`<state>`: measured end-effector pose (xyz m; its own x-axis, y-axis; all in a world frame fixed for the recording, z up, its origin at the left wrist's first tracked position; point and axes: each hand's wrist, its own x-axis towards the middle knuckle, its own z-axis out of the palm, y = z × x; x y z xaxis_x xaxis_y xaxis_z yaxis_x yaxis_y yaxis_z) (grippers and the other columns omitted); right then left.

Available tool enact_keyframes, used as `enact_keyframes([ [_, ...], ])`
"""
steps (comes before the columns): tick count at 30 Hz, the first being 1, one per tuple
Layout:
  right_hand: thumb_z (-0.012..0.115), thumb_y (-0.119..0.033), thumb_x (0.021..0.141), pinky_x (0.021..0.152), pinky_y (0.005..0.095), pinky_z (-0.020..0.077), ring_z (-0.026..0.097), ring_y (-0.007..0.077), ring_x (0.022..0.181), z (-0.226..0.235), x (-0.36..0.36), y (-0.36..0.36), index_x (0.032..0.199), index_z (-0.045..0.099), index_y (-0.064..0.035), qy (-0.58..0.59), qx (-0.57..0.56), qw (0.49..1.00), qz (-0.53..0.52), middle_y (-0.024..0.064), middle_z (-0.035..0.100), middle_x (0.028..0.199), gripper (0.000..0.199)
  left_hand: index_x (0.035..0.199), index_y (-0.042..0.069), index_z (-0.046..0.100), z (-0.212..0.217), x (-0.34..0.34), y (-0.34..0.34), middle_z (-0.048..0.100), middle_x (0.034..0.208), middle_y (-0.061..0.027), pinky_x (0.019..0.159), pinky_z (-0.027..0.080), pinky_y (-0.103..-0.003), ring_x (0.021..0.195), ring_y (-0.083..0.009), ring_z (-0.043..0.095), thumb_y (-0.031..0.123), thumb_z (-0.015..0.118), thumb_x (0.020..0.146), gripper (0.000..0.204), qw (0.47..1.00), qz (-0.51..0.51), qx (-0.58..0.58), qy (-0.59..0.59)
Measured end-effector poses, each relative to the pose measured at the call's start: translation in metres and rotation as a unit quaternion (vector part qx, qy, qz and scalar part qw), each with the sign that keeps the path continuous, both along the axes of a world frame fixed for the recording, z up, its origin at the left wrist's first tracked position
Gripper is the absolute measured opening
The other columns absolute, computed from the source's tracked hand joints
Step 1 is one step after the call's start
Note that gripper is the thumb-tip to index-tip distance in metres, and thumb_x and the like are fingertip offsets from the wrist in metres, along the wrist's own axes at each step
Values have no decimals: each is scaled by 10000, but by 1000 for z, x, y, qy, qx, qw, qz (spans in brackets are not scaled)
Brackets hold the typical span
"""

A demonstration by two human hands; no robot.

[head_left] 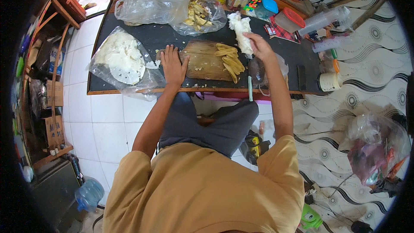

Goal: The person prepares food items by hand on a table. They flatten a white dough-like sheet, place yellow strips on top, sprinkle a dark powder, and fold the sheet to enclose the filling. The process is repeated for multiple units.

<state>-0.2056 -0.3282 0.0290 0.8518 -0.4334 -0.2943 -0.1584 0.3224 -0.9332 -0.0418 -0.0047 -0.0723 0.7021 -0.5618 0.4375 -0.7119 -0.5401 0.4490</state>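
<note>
My left hand (173,65) lies flat, fingers spread, at the left end of a wooden cutting board (198,67). Long yellow strips (230,60), looking like sliced banana, rest on the board's right side among pale crumbs. Beyond them, my right hand (261,46) closes its fingers on the lower right side of a crumpled white cloth-like bundle (239,30). To the left, a clear plastic bag (144,80) holds thin round white sheets (123,62), some torn. A pale green strip-like handle (250,88) stands at the table's front edge.
At the back sit a large clear plastic bag (153,0) and a bag of yellow peel-like pieces (197,15). Containers with blue (270,4) and red lids (294,17) crowd the back right. A dark phone-like slab (301,77) and white roll (330,82) lie right.
</note>
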Motion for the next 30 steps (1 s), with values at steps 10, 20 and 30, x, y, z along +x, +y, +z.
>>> enact_keyframes([
  [10,787,-243,789,590,267,453,598,113,660,1,-29,-87,915,736,-16,194,-316,903,-219,30,679,821,265,1310,-57,510,3,0,-1,463,1423,-213,1197,164,-495,1412,-329,313,459,500,987,609,1000,11,13,15],
  [20,820,-430,649,755,427,538,706,343,775,-48,-4,-79,758,747,-54,335,-513,743,-269,178,717,774,398,1284,-61,525,11,-1,-1,464,1418,-223,1188,160,-503,1403,-336,326,460,508,982,602,999,6,10,35],
  [30,741,-269,754,777,457,568,693,368,880,-57,28,-39,951,655,11,365,-718,564,-181,206,696,923,353,1279,-57,532,10,-1,-5,453,1434,-222,1193,151,-497,1408,-332,319,470,525,971,611,999,4,20,36],
])
